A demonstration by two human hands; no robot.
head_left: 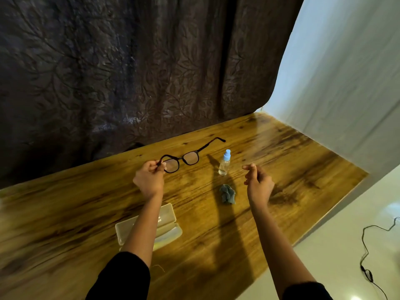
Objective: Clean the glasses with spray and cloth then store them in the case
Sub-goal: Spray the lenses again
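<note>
In the head view, the left hand (149, 178) is pinching the glasses (191, 158) by one frame end, holding them over the table (292, 159) just left of the bottle (224, 164). The right hand (257, 180) is hanging loosely curled and empty right of the bottle. The crumpled cloth (227, 194) is lying just nearer than it, and the open case (168, 213) is lying nearer and leftward.

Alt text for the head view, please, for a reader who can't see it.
The left hand pinches dark-framed glasses by one end above a wooden table, while the right hand hangs empty, loosely curled. Between the hands are an upright capped spray bottle and, nearer, a crumpled grey cloth; an open pale case lies under the left forearm.
</note>
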